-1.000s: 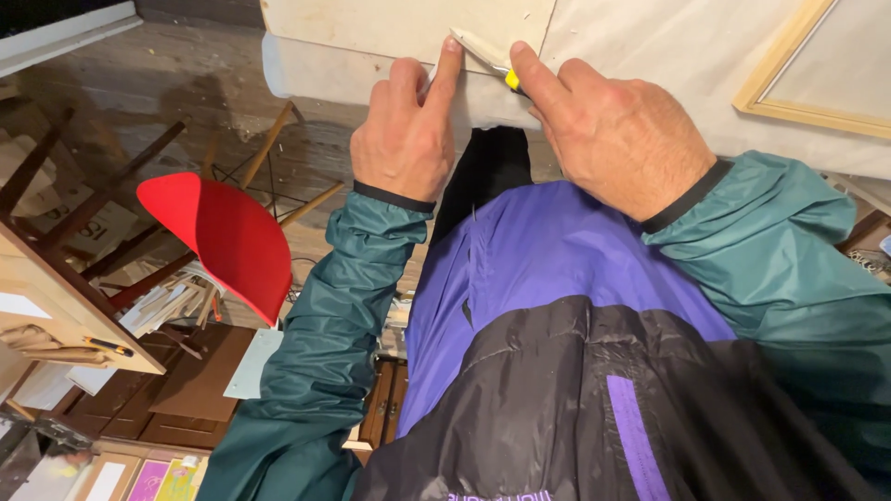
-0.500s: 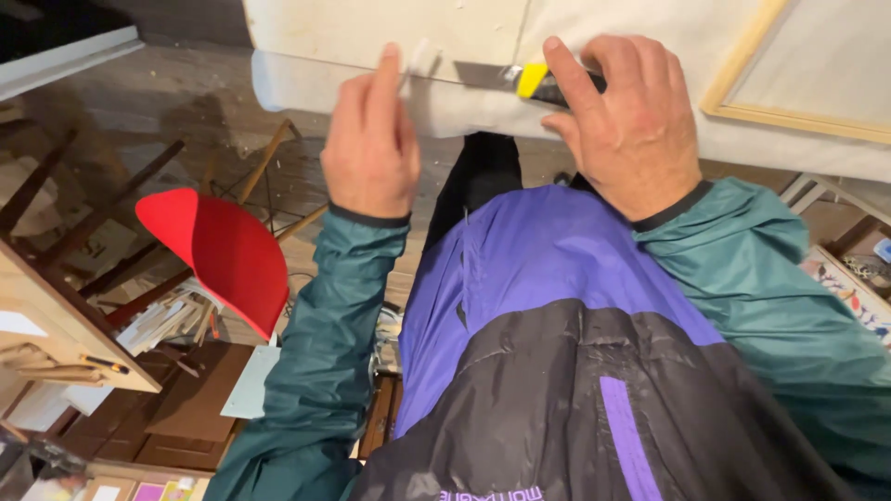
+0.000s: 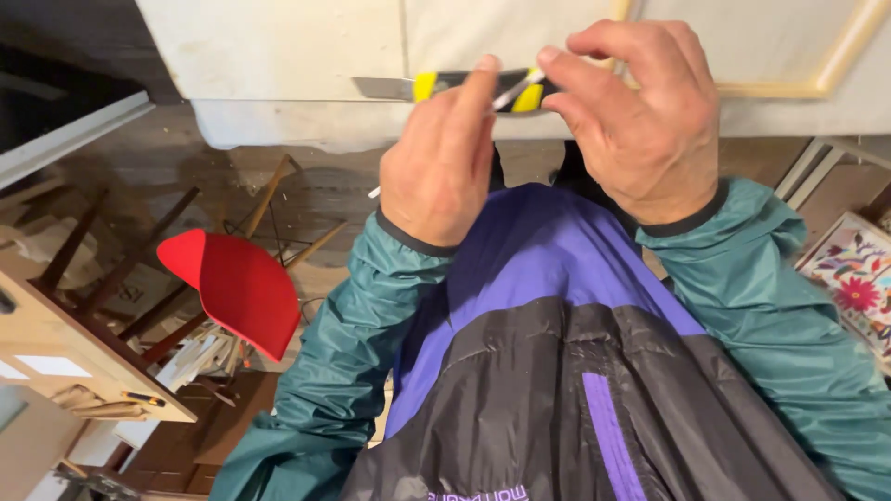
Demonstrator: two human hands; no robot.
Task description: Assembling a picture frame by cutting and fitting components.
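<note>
While both hands [image 3: 444, 167] [image 3: 640, 121] pinch slim yellow-black utility knife [image 3: 469, 86], grip closed, grey blade bare.

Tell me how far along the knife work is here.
Done: nothing visibly cut yet. In hand: both hands, the left hand and right hand, grip a black-and-yellow utility knife, blade out, against the white canvas panel. Left: any cutting; no cut line shows.

Your hands meet at the knife [image 3: 464, 86], far against the board [image 3: 278, 56]. The chair [image 3: 237, 283] sits lower left, the desk [image 3: 56, 353] farther left.
</note>
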